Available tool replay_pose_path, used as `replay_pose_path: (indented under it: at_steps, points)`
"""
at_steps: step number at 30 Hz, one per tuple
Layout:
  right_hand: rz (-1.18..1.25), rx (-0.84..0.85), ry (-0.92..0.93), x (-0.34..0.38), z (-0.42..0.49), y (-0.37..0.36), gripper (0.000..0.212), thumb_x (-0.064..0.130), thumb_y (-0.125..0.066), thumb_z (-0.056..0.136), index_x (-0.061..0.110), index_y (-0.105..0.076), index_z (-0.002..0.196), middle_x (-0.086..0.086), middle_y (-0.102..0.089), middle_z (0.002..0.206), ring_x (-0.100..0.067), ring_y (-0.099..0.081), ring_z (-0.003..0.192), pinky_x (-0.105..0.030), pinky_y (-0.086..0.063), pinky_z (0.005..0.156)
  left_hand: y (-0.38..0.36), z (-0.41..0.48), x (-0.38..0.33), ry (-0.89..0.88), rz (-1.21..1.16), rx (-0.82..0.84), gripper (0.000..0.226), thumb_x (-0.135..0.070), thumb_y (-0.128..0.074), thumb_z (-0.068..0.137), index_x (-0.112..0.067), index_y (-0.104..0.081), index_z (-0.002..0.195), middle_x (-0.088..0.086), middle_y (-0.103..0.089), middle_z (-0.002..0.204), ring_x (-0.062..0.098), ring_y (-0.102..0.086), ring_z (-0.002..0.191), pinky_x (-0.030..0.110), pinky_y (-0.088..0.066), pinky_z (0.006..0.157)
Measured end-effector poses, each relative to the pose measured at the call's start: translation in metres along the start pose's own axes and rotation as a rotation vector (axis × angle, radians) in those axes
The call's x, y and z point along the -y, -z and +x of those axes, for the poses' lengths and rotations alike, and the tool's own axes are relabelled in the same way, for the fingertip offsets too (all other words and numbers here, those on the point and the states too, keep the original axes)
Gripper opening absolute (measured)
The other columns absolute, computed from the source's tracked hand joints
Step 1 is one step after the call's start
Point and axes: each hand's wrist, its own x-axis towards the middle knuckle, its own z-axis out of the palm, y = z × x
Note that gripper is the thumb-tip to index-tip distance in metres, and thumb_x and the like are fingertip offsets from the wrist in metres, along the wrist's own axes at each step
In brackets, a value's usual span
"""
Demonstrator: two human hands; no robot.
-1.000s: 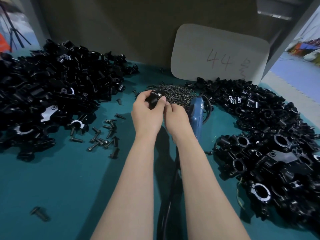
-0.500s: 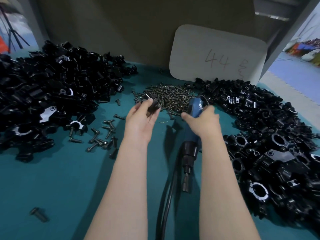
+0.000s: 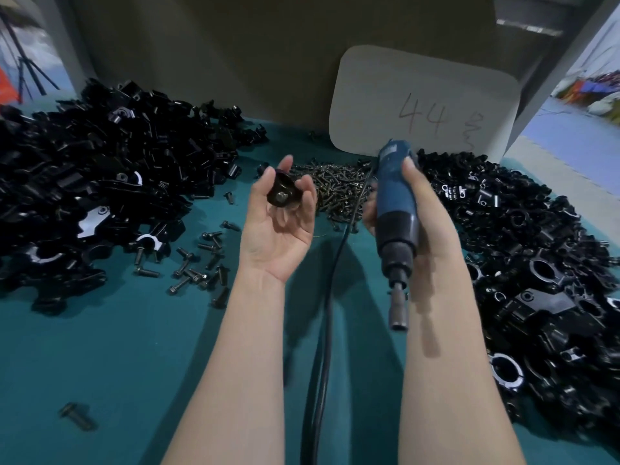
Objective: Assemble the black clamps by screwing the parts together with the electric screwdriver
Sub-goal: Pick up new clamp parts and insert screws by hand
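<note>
The clamp (image 3: 281, 195) is pinched between thumb and fingertips of the left hand (image 3: 278, 236). It is raised near the screw heap (image 3: 335, 189) with its screw head faced toward the person, and the screw is judged not yet driven. The screwdriver (image 3: 396, 203) is gripped by the right hand (image 3: 427, 213), fingers curled round it, long axis near upright, bit pointed down, away from the clamp. Large piles of loose parts (image 3: 100, 196) are yet to be assembled.

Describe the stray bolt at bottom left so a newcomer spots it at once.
Start at the big heap of black clamp parts on the left side of the table. Move toward the near edge, past the cluster of bolts at the heap's foot. The stray bolt lies alone on the bare green top, nothing touching it, while the others lie bunched together.
</note>
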Motion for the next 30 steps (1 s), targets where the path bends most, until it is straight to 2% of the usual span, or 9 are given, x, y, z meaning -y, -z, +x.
replay_pose_path:
  at_steps: [2, 7, 10, 13, 16, 18, 23, 28, 30]
  points:
    - [0.196, 0.029, -0.028, 0.002, -0.001, -0.004, 0.036, 0.034, -0.067, 0.087, 0.006, -0.052, 0.104, -0.015, -0.055, 0.092, -0.018, -0.058, 0.058, -0.026, -0.055, 0.053, -0.001, -0.001, 0.0, 0.008, 0.046, 0.058, 0.04, -0.023, -0.079, 0.06, -0.008, -0.072, 0.096, 0.009, -0.067, 0.078, 0.021, -0.072, 0.076, 0.025, -0.06, 0.062]
    - [0.2, -0.09, -0.011, -0.002, 0.006, -0.004, 0.03, 0.03, -0.067, 0.087, 0.007, -0.052, 0.098, -0.01, -0.059, 0.079, -0.019, -0.063, 0.064, -0.03, -0.057, 0.06, -0.002, 0.001, -0.001, -0.047, 0.005, 0.018, 0.02, -0.026, -0.062, 0.082, -0.009, -0.065, 0.091, 0.017, -0.071, 0.098, 0.027, -0.072, 0.092, 0.029, -0.059, 0.077]
    - [0.296, -0.201, 0.05, -0.001, 0.01, -0.002, 0.04, 0.04, -0.071, 0.081, 0.011, -0.054, 0.102, -0.008, -0.06, 0.093, -0.02, -0.064, 0.079, -0.035, -0.057, 0.066, 0.004, 0.008, -0.001, -0.179, 0.124, -0.258, 0.017, -0.023, -0.06, 0.093, -0.007, -0.059, 0.087, 0.014, -0.071, 0.085, 0.019, -0.073, 0.076, 0.024, -0.06, 0.066]
    - [0.388, -0.262, 0.112, 0.001, 0.014, -0.001, 0.047, 0.046, -0.068, 0.083, 0.013, -0.054, 0.113, -0.009, -0.061, 0.106, -0.023, -0.065, 0.088, -0.035, -0.057, 0.064, 0.014, 0.014, 0.003, -0.344, 0.422, -0.53, 0.016, -0.021, -0.063, 0.093, -0.009, -0.054, 0.087, 0.01, -0.065, 0.083, 0.017, -0.07, 0.072, 0.023, -0.059, 0.068]
    - [0.462, -0.335, 0.195, -0.003, 0.017, 0.001, 0.051, 0.031, -0.07, 0.086, 0.014, -0.048, 0.129, -0.011, -0.058, 0.117, -0.026, -0.063, 0.102, -0.042, -0.055, 0.088, 0.021, 0.018, 0.007, -0.401, 0.674, -0.674, 0.018, -0.019, -0.064, 0.093, -0.011, -0.055, 0.08, 0.006, -0.062, 0.08, 0.019, -0.064, 0.076, 0.023, -0.057, 0.069]
    - [0.473, -0.369, 0.25, -0.004, 0.019, 0.003, 0.057, 0.022, -0.071, 0.086, 0.014, -0.042, 0.135, -0.014, -0.057, 0.116, -0.027, -0.062, 0.105, -0.045, -0.052, 0.093, 0.025, 0.02, 0.007, -0.41, 0.767, -0.7, 0.017, -0.019, -0.065, 0.093, -0.011, -0.057, 0.08, 0.005, -0.062, 0.078, 0.019, -0.061, 0.077, 0.026, -0.057, 0.074]
    - [0.378, -0.37, 0.294, -0.002, 0.023, 0.011, 0.066, 0.019, -0.069, 0.086, 0.022, -0.033, 0.141, -0.01, -0.057, 0.107, -0.024, -0.062, 0.086, -0.045, -0.056, 0.086, 0.03, 0.021, 0.002, -0.398, 0.94, -0.759, 0.02, -0.024, -0.068, 0.09, -0.014, -0.057, 0.076, 0.006, -0.062, 0.083, 0.02, -0.06, 0.078, 0.031, -0.057, 0.081]
    - [0.291, -0.366, 0.305, -0.003, 0.025, 0.018, 0.047, 0.028, -0.068, 0.086, 0.02, -0.05, 0.129, -0.01, -0.058, 0.118, -0.024, -0.06, 0.09, -0.043, -0.055, 0.088, 0.028, 0.019, 0.001, -0.369, 0.983, -0.761, 0.021, -0.025, -0.068, 0.09, -0.015, -0.057, 0.076, 0.007, -0.061, 0.085, 0.021, -0.061, 0.081, 0.028, -0.057, 0.079]
    - [0.225, -0.406, 0.338, -0.004, 0.024, 0.019, 0.035, 0.028, -0.068, 0.086, 0.02, -0.058, 0.118, -0.004, -0.062, 0.115, -0.022, -0.062, 0.093, -0.041, -0.054, 0.091, 0.027, 0.019, 0.002, -0.366, 0.981, -0.758, 0.02, -0.025, -0.068, 0.091, -0.015, -0.057, 0.077, 0.006, -0.062, 0.085, 0.021, -0.063, 0.083, 0.027, -0.056, 0.077]
